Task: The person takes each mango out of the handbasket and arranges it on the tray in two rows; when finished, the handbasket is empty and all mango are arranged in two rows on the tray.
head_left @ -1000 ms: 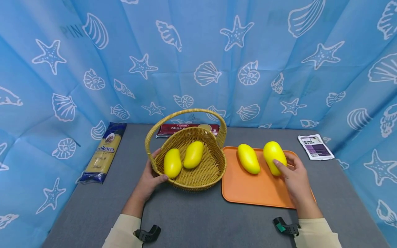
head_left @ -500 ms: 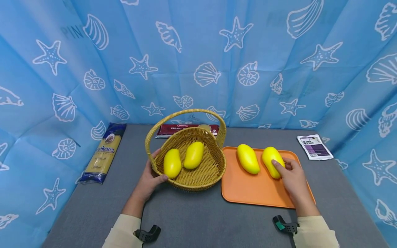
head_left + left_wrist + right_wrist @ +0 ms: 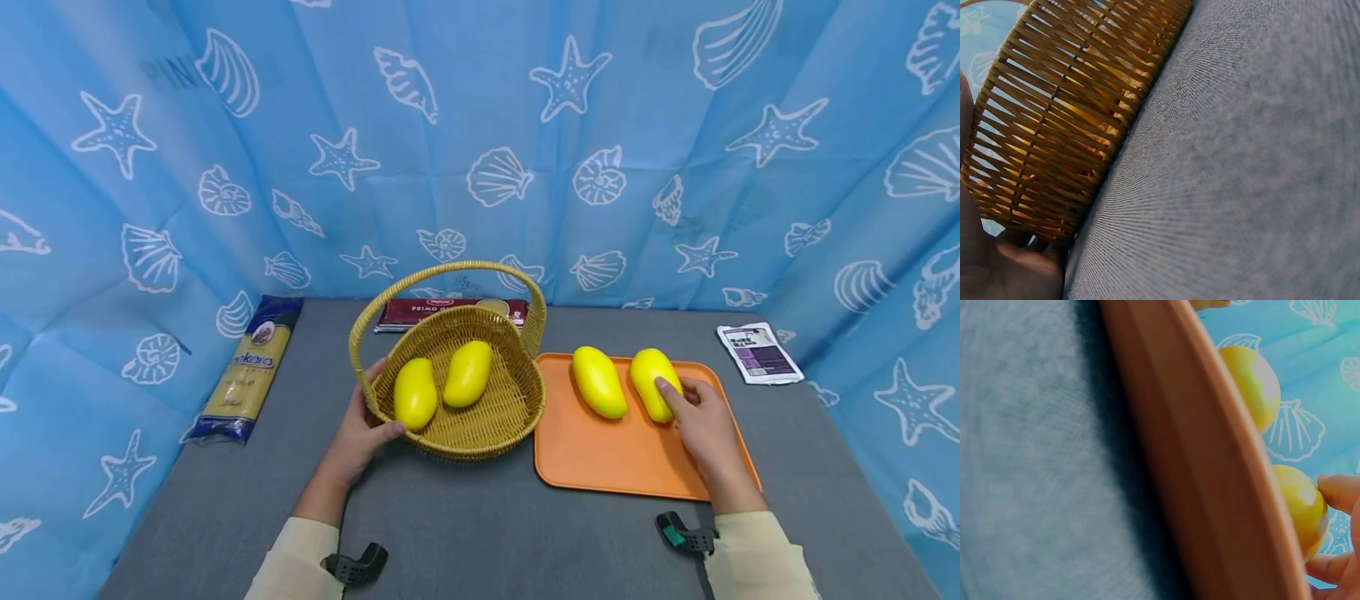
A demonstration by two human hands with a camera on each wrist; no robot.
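Note:
At the left side of a wicker basket [image 3: 495, 429] with a tall hoop handle, my left hand [image 3: 360, 433] grips the rim, thumb in front and fingers around the outer side. Two yellow mangoes, one on the left [image 3: 415, 394] and one nearer the middle [image 3: 468, 373], lie inside. On the orange tray [image 3: 600, 467] rests another mango [image 3: 599, 383]. Just right of it, my right hand [image 3: 705, 421] holds a mango [image 3: 651, 379] between thumb and fingers, low over the tray or on it. The right wrist view shows the thumb and fingers touching this mango [image 3: 1304, 509].
A pasta packet [image 3: 243, 371] lies at the left of the grey table [image 3: 450, 533]. Behind the basket is a dark red packet [image 3: 405, 312]. A white and purple sachet [image 3: 760, 354] lies beyond the tray's right corner. A blue shell-patterned curtain [image 3: 480, 125] encloses the back and sides.
My right hand has lowered the mango toward the tray and shifted it slightly left. The left hand and the basket have stayed in place.

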